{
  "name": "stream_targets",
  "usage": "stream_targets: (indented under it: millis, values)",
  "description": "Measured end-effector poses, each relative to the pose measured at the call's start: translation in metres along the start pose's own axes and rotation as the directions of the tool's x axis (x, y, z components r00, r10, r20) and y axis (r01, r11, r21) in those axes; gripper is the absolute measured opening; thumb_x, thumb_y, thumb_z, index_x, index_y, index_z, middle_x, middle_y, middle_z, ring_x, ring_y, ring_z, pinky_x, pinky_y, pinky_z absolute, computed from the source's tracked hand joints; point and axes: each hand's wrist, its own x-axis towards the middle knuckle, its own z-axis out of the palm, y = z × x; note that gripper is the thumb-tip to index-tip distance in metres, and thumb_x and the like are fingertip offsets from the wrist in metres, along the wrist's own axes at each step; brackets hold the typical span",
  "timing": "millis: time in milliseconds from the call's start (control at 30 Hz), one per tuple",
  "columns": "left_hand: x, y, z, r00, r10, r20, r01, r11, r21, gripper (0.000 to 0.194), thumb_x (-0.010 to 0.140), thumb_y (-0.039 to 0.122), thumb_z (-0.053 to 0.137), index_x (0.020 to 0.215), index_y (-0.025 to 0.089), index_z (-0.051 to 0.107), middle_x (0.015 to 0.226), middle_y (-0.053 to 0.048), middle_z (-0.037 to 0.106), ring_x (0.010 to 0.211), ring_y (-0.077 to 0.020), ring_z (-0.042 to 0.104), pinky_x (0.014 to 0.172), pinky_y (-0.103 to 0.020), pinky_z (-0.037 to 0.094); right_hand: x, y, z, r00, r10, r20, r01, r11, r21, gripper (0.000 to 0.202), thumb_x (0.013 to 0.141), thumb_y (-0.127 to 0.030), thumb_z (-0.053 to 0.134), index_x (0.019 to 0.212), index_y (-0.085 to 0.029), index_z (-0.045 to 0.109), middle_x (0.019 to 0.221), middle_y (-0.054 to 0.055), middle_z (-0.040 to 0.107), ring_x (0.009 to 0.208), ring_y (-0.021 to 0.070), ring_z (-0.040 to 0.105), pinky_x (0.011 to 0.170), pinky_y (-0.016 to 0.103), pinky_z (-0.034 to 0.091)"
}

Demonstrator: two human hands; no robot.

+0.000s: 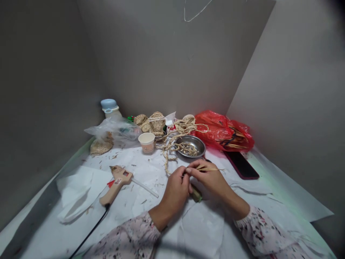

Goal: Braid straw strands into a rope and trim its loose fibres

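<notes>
Close together over the white-covered table, both my hands work at the near end of a braided straw cord [166, 160]. My left hand [176, 187] is closed, its thumb and forefinger pinching the cord's end. Thumb and fingers of my right hand [206, 176] press together on pale straw strands [207, 168], whose loose tips stick out to the right. Below the hands, a short dark green object [196, 196] shows between them; I cannot make out which hand bears it. Behind them, a metal bowl [201, 146] holds small bits, with loops of cord lying across it.
A glue gun [115, 185] with its cable lies left, beside crumpled white paper [78, 189]. Further back stand a paper cup [147, 143], a blue-lidded bottle [109, 107], a clear plastic bag [118, 129] and woven straw pieces [157, 122]. A red bag [215, 129] and phone [242, 165] lie right.
</notes>
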Motion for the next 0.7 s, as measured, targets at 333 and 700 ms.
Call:
stream_targets:
  millis: [333,700]
  values:
    - [0.004,0.003,-0.001,0.984,-0.134,0.120,0.148,0.982,-0.118,0.018,0.081,0.031,0.051,0.081,0.016,0.060,0.040,0.005,0.052,0.033,-0.0082,0.041,0.037,-0.018,0.029,0.000,-0.006,-0.013,0.975,-0.221,0.040,0.218,0.892,-0.397,0.025,0.073,-0.025,0.069,0.097,-0.023,0.073,0.091,0.003,0.069,0.080,0.0171,0.063,0.076,0.030,0.047]
    - [0.008,0.000,-0.002,0.981,-0.146,0.124,0.166,0.972,-0.168,0.019,0.077,0.034,0.058,0.081,0.016,0.059,0.039,0.005,0.051,0.032,-0.0076,0.040,0.036,-0.017,0.027,-0.001,-0.013,-0.017,0.953,-0.271,0.133,0.302,0.856,-0.419,0.032,0.073,-0.026,0.070,0.105,-0.023,0.072,0.095,0.005,0.070,0.081,0.0179,0.062,0.073,0.030,0.048]
